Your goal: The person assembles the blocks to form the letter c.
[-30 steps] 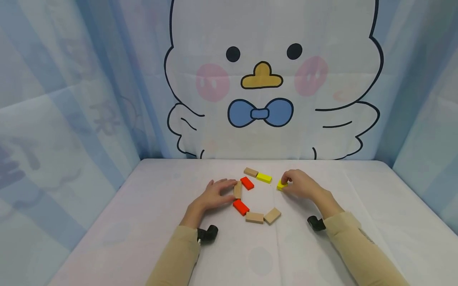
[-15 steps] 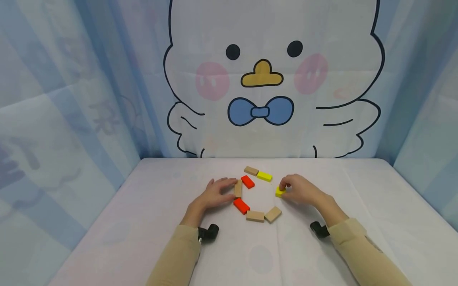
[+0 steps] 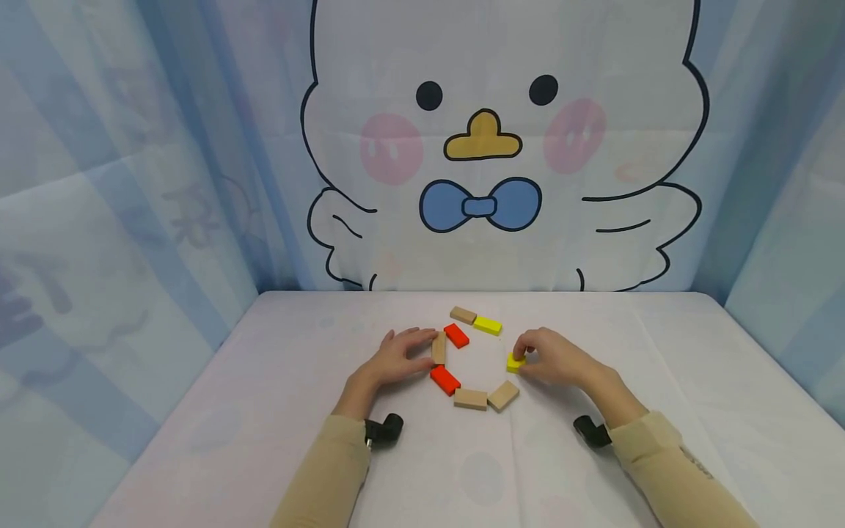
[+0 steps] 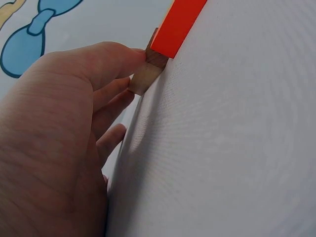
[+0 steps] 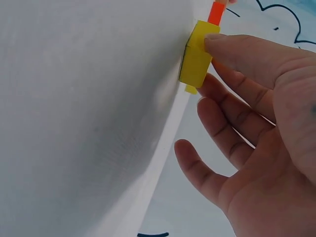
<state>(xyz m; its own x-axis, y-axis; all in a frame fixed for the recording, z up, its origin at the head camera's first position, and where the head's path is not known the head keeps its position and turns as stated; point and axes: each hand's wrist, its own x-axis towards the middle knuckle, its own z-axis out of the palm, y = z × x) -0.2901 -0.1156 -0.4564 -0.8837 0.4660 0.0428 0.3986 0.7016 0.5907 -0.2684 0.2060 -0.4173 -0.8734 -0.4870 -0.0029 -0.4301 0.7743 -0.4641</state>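
Several flat wooden blocks lie in a loose ring on the white table (image 3: 264,411). My left hand (image 3: 422,350) lies flat at the ring's left side. Its straight fingertips (image 4: 129,55) touch a tan block (image 3: 439,347) (image 4: 144,80) that has a red block (image 3: 456,336) (image 4: 177,22) beside it. My right hand (image 3: 524,359) (image 5: 217,54) pinches a small yellow block (image 3: 515,361) (image 5: 196,59) at the ring's right side, low on the table, with its other fingers spread loosely. A second red block (image 3: 445,380) and two tan blocks (image 3: 470,399) (image 3: 503,395) form the near side.
At the ring's far side lie a tan block (image 3: 463,315) and a yellow block (image 3: 487,325). A curtain printed with a cartoon chick (image 3: 488,147) hangs behind the table. Blue curtains close off both sides. Bare tablecloth spreads left, right and in front of the ring.
My right hand has brought the yellow block toward me, down the ring's right side, closer to the near tan blocks. The left hand and the other blocks have stayed put.
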